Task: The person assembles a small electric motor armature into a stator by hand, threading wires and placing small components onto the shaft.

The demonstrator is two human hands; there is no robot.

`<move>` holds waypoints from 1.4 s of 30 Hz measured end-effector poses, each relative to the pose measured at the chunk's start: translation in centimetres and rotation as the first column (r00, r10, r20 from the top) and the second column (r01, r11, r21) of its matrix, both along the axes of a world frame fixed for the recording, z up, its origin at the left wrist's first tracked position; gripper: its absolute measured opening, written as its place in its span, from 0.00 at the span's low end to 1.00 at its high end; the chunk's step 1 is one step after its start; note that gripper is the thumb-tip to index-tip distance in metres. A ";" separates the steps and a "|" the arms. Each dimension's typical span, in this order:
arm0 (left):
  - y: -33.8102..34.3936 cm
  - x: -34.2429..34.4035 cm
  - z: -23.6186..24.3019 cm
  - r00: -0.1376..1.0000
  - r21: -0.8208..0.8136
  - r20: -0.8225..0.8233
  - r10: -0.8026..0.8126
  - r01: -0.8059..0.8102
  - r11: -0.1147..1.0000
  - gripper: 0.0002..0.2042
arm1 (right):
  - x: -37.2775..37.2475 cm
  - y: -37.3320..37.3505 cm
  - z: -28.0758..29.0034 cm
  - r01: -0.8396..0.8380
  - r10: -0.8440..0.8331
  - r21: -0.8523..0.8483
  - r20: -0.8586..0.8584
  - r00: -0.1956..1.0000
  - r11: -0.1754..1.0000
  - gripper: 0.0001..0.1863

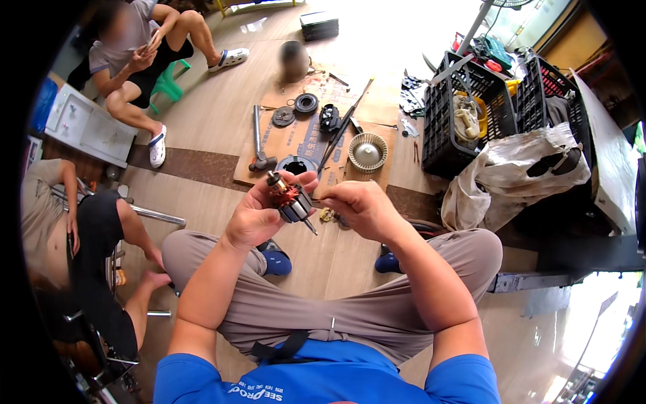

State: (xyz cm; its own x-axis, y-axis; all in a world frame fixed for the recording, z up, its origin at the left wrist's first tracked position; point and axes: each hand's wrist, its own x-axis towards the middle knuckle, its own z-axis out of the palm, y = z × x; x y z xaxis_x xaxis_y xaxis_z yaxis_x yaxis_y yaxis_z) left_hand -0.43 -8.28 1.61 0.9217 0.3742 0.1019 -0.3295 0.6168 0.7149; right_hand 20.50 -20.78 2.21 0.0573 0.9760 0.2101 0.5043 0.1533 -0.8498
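Note:
My left hand is closed round a motor armature with copper windings, a laminated core and a thin shaft pointing down to the right. My right hand is just right of the armature, its thumb and forefinger pinched on something too small to make out. Below them on the floor lie small brass-coloured parts. Behind my hands, a cardboard sheet carries a hammer, a dark ring, a disc, a black housing, long dark rods and a finned wheel.
Black crates with tools and a draped pale sheet stand at the right. Two people sit at the left, one on a green stool, the other close beside me. A round dark object stands beyond the cardboard.

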 end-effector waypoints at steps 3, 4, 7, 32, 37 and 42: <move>0.3 0.0 -0.4 0.998 0.002 0.016 -0.057 0.057 0.998 0.31 | 0.3 -0.1 0.4 -0.005 -0.026 0.122 0.248 0.968 0.993 0.05; 0.2 0.0 -0.5 0.998 -0.009 0.029 -0.051 0.051 0.999 0.31 | 0.2 -0.3 0.5 -0.018 -0.009 0.100 0.259 0.966 0.995 0.05; 0.0 0.2 -0.3 0.995 -0.069 0.088 -0.048 0.054 0.996 0.30 | -0.4 -0.7 1.0 -0.073 0.063 0.118 0.089 0.994 0.990 0.05; -1.4 1.6 -2.8 0.991 -0.359 -0.114 0.071 -0.107 0.927 0.25 | 0.7 -0.6 -0.6 0.041 -0.027 -0.049 0.258 0.966 0.998 0.11; -1.3 1.7 -1.6 0.997 -0.235 -0.077 0.017 -0.034 0.971 0.23 | 2.3 -0.9 -0.4 0.080 -0.050 -0.048 0.454 0.890 0.996 0.07; -1.0 1.2 -2.0 0.986 -0.009 -0.160 -0.049 0.048 0.999 0.27 | 4.1 -1.4 0.6 0.099 -0.122 0.072 0.514 0.849 0.993 0.07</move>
State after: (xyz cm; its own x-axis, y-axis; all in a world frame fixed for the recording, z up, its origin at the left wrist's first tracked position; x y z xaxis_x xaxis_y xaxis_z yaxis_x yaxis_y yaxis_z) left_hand 0.79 -9.27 -0.36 0.9430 0.3290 -0.0506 -0.1805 0.6329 0.7529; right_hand 24.57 -22.18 2.78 0.0359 0.9595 0.2794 0.8842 0.0998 -0.4562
